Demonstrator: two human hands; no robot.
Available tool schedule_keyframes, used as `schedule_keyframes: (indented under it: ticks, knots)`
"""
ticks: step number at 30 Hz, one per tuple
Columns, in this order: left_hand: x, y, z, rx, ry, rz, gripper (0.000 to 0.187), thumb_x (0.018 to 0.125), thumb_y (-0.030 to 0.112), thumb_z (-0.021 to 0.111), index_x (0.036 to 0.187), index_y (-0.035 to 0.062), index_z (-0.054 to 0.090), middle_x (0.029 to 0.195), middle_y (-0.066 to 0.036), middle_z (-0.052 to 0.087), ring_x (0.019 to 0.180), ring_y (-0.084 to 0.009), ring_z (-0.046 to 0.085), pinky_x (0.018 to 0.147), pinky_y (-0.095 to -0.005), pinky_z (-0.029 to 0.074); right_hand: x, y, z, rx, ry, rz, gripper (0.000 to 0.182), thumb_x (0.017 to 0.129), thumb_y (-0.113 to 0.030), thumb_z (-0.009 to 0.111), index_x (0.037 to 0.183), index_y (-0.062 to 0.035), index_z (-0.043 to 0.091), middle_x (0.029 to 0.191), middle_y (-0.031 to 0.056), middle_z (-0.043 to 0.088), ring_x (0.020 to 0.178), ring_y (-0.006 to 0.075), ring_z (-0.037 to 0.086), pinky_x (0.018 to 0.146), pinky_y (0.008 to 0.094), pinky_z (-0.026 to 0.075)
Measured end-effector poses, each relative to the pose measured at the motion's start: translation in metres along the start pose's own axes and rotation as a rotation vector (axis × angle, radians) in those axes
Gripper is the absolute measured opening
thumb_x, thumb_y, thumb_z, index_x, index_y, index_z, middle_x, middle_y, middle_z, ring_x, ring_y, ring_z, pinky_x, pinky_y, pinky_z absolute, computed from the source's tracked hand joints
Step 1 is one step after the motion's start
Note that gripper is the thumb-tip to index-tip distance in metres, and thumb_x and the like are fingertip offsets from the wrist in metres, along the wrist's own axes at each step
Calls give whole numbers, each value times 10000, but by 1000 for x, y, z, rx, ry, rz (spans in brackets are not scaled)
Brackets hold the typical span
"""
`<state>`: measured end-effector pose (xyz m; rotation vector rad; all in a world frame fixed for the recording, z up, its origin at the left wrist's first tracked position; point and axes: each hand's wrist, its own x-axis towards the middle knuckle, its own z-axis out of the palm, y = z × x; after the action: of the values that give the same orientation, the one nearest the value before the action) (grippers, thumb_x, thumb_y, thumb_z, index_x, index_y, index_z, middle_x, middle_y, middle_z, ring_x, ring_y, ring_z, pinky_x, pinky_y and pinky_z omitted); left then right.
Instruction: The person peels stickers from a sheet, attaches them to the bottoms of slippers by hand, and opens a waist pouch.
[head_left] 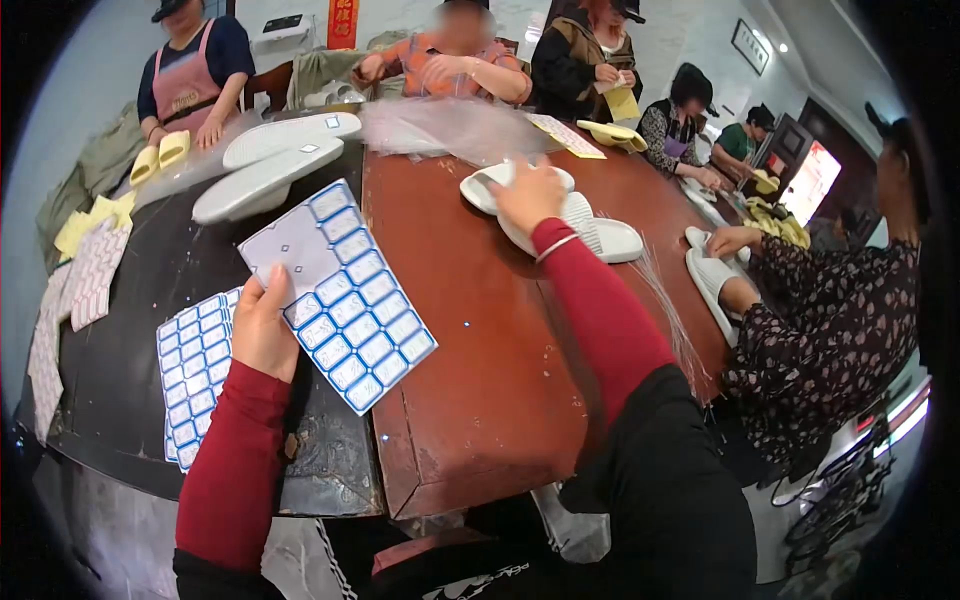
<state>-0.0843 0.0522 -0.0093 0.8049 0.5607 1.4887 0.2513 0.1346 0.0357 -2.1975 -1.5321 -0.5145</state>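
Observation:
My left hand (265,325) pinches a sheet of blue-bordered labels (365,320) between thumb and fingers. Handwriting marks many of the labels, and bare backing shows at the upper left. Over a pair of white slippers (610,240) on the red-brown table is my right hand (532,195). Its fingers look spread over the nearer slipper; the exact contact is hard to make out. Farther left, two white slippers (270,180) lie soles up, each with a small label near one end. More label sheets (195,370) lie beneath my left forearm.
A clear plastic bag (450,130) lies across the table's far side. Pink-printed sheets (95,265) hang at the left edge. Several people work around the table with yellow slippers (160,157) and papers. At right, a person's hands touch white slippers (712,285). Thin strands (660,300) trail nearby.

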Motion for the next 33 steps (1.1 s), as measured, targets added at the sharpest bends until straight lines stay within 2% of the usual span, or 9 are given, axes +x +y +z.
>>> schedule_keyframes:
  ticks: [4,7,11,15,18,21,23,27,33]
  knots:
    - [-5,0,5,30,-34,-79,267,943,162,517,1145,-11,529,1070,-87,628,960,-179,618,853,-313,494,1,61,-1,-115,33,255,766,728,-516,676,1311,-81,437,1159,225,558,1095,341,546,928,404,427]
    - [-8,0,6,62,-61,-95,274,937,172,528,1138,-14,535,1055,-90,631,943,-171,621,843,-309,496,-4,112,26,256,-133,220,909,691,-523,721,1341,7,368,1223,216,534,1110,312,547,920,369,440]
    - [-11,3,12,88,-49,-104,278,933,181,537,1129,-16,542,1037,-94,636,924,-163,624,827,-299,499,-39,136,20,436,-133,96,795,727,-497,686,1282,17,443,1226,276,531,1126,356,535,969,404,385]
    - [-14,2,15,125,-61,-120,281,933,186,539,1130,-15,543,1037,-92,636,919,-161,624,822,-297,499,-53,147,3,453,-282,84,597,774,-432,679,1143,25,570,1054,224,625,1006,289,598,883,370,433]
    - [-13,2,11,116,-106,-121,287,931,193,546,1142,-3,542,1034,-91,638,934,-164,624,835,-303,498,-48,122,-38,692,-140,102,248,877,-241,618,867,7,618,814,64,652,736,146,604,666,265,463]
    - [-11,4,8,90,-144,-110,286,933,198,540,1149,10,541,1061,-92,632,961,-174,618,856,-314,493,-42,95,-93,1085,-217,100,227,918,-238,559,892,-20,618,790,42,635,683,132,570,607,257,441]
    - [-11,6,10,77,-160,-104,285,934,200,537,1152,16,541,1075,-93,629,974,-178,615,867,-319,491,-45,72,-126,1654,-340,79,270,955,-214,469,974,12,614,873,101,655,755,173,617,678,293,499]
    - [-15,19,13,-57,-301,-80,298,934,199,528,1173,23,533,1138,-97,609,1020,-197,603,899,-343,479,-47,66,-151,2146,-592,-18,311,960,-171,401,1059,63,581,998,179,645,874,238,645,799,366,534]
    - [-28,22,8,12,-608,-96,319,925,209,539,1177,13,540,1174,-99,595,1040,-201,595,914,-358,467,-74,39,-169,2323,-846,-208,324,966,-151,378,1143,66,542,1072,182,624,952,272,635,837,385,539]
